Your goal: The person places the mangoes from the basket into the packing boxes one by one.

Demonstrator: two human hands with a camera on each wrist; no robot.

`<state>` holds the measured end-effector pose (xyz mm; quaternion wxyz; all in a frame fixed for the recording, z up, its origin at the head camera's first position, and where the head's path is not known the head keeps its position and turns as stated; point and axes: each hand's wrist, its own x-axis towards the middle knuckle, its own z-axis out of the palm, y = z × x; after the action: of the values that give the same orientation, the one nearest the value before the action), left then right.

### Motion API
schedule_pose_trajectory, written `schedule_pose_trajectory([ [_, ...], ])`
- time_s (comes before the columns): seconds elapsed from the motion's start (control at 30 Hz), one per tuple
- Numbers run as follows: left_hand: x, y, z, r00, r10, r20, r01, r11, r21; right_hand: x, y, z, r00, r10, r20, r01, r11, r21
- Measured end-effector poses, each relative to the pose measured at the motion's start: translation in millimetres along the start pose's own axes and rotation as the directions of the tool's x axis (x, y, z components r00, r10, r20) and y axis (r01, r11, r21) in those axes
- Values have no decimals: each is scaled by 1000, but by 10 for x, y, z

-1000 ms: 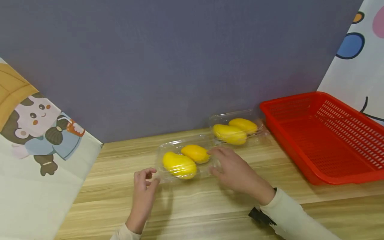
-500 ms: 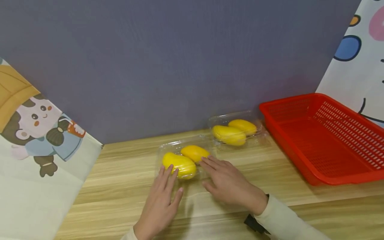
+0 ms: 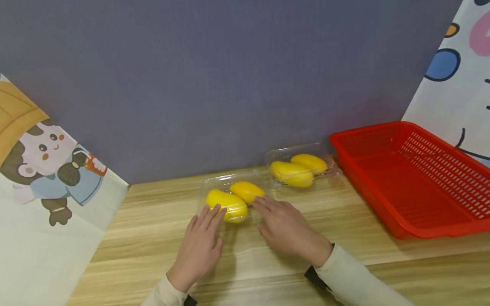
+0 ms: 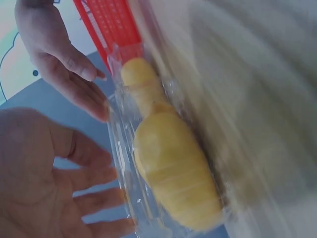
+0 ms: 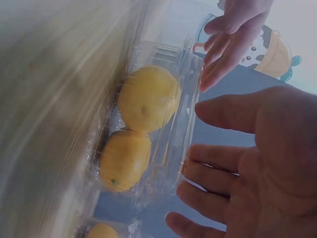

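A clear plastic box with two yellow mangoes inside sits on the wooden table in front of both hands. Its lid looks closed in the wrist views. My left hand lays nearly straight fingertips on the near left part of the lid. On the near right part, the fingertips of my right hand touch the lid, fingers extended. Both palms face down over the box in the right wrist view, where the mangoes show through its side.
Behind it to the right stands a second clear box with two more mangoes. A red perforated basket is at the right. A grey wall rises behind the table.
My left hand has come from the box's left corner onto its lid, fingers straightened. My right hand has moved from the right side onto the lid. The box has shifted slightly back.
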<state>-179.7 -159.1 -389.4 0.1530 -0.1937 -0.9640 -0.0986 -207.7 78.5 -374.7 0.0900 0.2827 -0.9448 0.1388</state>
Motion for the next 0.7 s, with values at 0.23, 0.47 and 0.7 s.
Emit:
schedule_pose_trajectory([
  [0.23, 121, -87, 26, 998, 63, 13, -64, 997, 48, 133, 14, 23, 999, -21, -46, 18, 999, -50],
  [0.47, 234, -161, 74, 998, 21, 52, -19, 999, -37, 236, 49, 53, 999, -8, -50, 5, 998, -62],
  [0.7, 340, -235, 128, 998, -1, 64, 9, 992, -124, 334, 103, 63, 999, 13, -45, -16, 998, -63],
])
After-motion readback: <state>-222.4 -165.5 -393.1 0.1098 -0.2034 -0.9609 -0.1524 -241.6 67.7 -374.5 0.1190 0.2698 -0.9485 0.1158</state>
